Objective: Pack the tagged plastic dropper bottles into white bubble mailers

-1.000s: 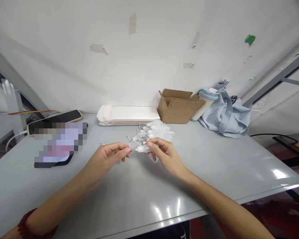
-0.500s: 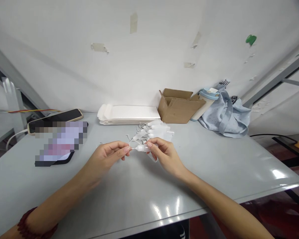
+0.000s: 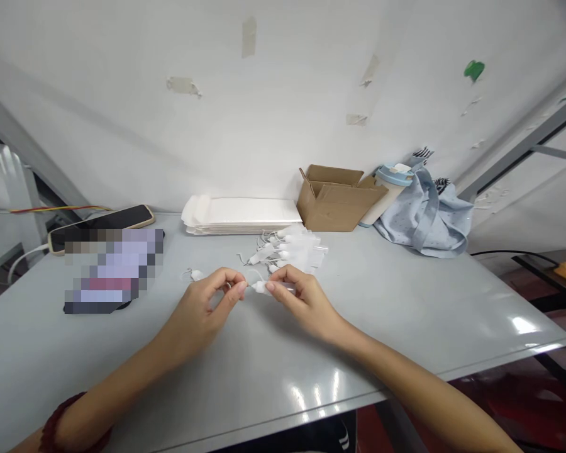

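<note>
My right hand (image 3: 304, 296) pinches a small white needle-tip bottle (image 3: 259, 287) between thumb and fingers, its nozzle end pointing left. Most of the bottle's body is hidden in the fingers, and a thin pale strap curves up above it. My left hand (image 3: 219, 299) is closed in a pinch at the bottle's fine tip, thumb against forefinger. Just behind the hands lies a pile of similar small translucent bottles (image 3: 290, 248) with thin tails. Beside my left hand a small white piece with a thin loop (image 3: 195, 275) rests on the table.
Two phones, one dark (image 3: 106, 225) and one blurred out (image 3: 117, 270), lie at the left. Along the wall stand flat white boxes (image 3: 245, 214), an open cardboard box (image 3: 337, 204), a lidded cup (image 3: 387, 189) and a light blue cloth bag (image 3: 424, 220).
The bottle has slid deeper into my right hand and shows less of its body. Both hands stay close together. The small white piece beside my left hand now shows more fully.
</note>
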### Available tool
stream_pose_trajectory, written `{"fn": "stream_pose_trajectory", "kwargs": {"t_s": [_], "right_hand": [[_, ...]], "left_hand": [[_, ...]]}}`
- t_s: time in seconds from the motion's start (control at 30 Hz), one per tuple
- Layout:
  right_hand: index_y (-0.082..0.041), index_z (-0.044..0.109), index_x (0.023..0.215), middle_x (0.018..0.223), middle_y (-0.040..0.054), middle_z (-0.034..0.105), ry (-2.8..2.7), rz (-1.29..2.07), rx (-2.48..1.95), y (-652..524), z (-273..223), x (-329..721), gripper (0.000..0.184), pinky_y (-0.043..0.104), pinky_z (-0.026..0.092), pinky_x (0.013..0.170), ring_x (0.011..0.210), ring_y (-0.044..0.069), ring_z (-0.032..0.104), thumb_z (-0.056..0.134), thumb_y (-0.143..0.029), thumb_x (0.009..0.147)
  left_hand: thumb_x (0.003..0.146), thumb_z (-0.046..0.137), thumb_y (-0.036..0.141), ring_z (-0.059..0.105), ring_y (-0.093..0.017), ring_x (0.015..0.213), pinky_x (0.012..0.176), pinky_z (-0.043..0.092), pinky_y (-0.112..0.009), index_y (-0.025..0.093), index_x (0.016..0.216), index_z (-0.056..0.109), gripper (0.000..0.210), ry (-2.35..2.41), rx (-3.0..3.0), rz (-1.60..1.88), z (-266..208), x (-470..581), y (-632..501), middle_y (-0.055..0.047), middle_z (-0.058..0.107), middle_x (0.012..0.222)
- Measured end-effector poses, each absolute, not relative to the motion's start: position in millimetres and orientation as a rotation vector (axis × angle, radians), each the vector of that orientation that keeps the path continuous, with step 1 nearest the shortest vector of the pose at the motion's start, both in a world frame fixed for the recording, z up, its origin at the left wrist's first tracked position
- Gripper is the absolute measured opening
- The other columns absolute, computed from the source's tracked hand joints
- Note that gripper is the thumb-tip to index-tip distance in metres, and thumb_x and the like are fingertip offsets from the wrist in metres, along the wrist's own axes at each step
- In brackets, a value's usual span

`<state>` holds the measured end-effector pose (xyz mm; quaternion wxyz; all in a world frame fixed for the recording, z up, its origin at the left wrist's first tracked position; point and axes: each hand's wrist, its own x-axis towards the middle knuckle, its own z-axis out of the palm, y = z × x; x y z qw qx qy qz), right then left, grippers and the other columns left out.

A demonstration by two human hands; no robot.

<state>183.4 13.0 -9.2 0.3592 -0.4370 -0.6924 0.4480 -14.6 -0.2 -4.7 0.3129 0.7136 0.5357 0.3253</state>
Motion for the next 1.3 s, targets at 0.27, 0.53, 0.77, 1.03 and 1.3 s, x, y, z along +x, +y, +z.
{"fn": "stream_pose_trajectory", "kwargs": {"t_s": [0.27,0.53,0.77,1.03,1.3], "right_hand": [[-0.020,0.050,0.085,0.068,-0.0031,0.047,-1.859,1.160,-1.076,4,-15,180,0.021,0.025,0.034,0.054,0.059,0.011,0.043,0.045,-0.039,0.094],[-0.020,0.051,0.089,0.079,0.0014,0.056,-1.928,1.097,-1.042,4,-17,179,0.018,0.027,0.040,0.060,0.068,0.013,0.051,0.046,-0.037,0.093],[-0.017,0.048,0.105,0.097,0.0077,0.059,-2.177,0.791,-0.879,26,-22,186,0.020,0.031,0.049,0.071,0.081,0.016,0.056,0.046,-0.034,0.094],[-0.011,0.051,0.109,0.108,0.0151,0.057,-2.527,-0.223,-0.808,56,-23,181,0.019,0.038,0.045,0.080,0.097,0.025,0.050,0.042,-0.021,0.096],[-0.008,0.058,0.099,0.093,0.0134,0.062,-2.825,-0.550,-0.965,81,-20,160,0.027,0.046,0.038,0.085,0.095,0.027,0.052,0.037,0.003,0.085]], "left_hand": [[0.092,0.038,0.030,0.051,-0.015,0.061,0.058,0.040,-0.026,0.023,0.076,0.049,0.020,1.400,2.076,0.998,-16,-9,-10,0.001,0.055,0.071],[0.093,0.037,0.023,0.049,-0.013,0.058,0.055,0.038,-0.025,0.022,0.078,0.048,0.019,1.340,2.190,1.016,-23,-9,-8,0.002,0.054,0.070],[0.094,0.041,0.023,0.051,-0.020,0.082,0.073,0.042,-0.031,0.020,0.083,0.053,0.016,1.093,2.608,1.011,-16,-35,22,-0.003,0.059,0.080],[0.092,0.042,0.042,0.050,-0.025,0.094,0.083,0.042,-0.038,0.022,0.087,0.061,0.028,1.369,2.472,0.808,-24,-81,55,-0.004,0.064,0.088],[0.092,0.040,0.041,0.050,-0.028,0.097,0.085,0.043,-0.043,0.017,0.097,0.063,0.033,1.528,2.548,0.817,-34,-84,62,-0.009,0.065,0.096]]}}
